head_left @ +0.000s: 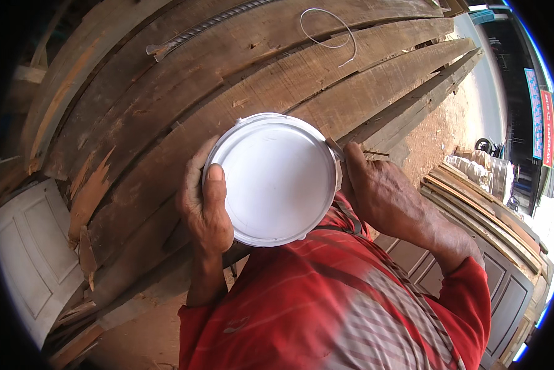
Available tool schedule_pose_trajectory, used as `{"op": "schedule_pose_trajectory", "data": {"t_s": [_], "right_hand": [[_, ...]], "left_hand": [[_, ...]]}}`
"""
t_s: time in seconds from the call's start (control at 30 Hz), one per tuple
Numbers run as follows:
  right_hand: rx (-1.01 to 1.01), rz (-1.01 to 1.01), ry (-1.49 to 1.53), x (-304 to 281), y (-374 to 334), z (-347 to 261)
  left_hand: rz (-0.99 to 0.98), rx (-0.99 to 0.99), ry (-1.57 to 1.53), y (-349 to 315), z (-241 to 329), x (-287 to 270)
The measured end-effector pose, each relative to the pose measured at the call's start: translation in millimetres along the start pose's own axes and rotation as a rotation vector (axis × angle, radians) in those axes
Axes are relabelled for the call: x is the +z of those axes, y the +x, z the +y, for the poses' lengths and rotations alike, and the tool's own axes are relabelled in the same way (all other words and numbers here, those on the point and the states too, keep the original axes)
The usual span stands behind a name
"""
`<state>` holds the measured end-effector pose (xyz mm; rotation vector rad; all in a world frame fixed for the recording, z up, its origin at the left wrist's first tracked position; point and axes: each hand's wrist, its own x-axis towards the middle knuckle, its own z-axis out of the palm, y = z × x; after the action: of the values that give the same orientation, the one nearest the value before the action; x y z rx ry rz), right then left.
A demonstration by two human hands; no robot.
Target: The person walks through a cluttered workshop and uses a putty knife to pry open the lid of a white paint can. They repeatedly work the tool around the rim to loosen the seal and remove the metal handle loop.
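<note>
A round white plastic tub with its lid (280, 182) is held up close to my body, its flat top facing me. My left hand (209, 203) grips it by the left side, thumb over the rim and fingers around the wall. At the right edge of the lid, my right hand (372, 185) is closed around a dark, flat-tipped tool (335, 149). The tool's tip meets the rim there; most of its length is hidden in the fist, so its exact kind does not show.
Rough wooden planks (240, 92) lie side by side ahead, with splintered ends at left. A twisted metal bar (209, 26) and a loop of wire (329, 43) rest on them. Panelled doors stand at left (36, 228) and right (505, 290), beside stacked boards (486, 216).
</note>
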<state>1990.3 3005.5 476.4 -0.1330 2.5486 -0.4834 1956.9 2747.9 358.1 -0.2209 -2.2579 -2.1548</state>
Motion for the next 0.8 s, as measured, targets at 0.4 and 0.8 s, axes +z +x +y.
{"op": "schedule_pose_trajectory", "data": {"t_s": [0.4, 0.8], "right_hand": [[0.044, -0.476, 0.503, -43.2, 66.9, 54.4], [0.011, -0.359, 0.628, -32.3, 58.9, 57.3]], "left_hand": [[-0.021, 0.025, 0.048, 4.6, 7.9, -1.0], [0.033, -0.095, 0.118, 6.1, 13.5, 1.0]]}}
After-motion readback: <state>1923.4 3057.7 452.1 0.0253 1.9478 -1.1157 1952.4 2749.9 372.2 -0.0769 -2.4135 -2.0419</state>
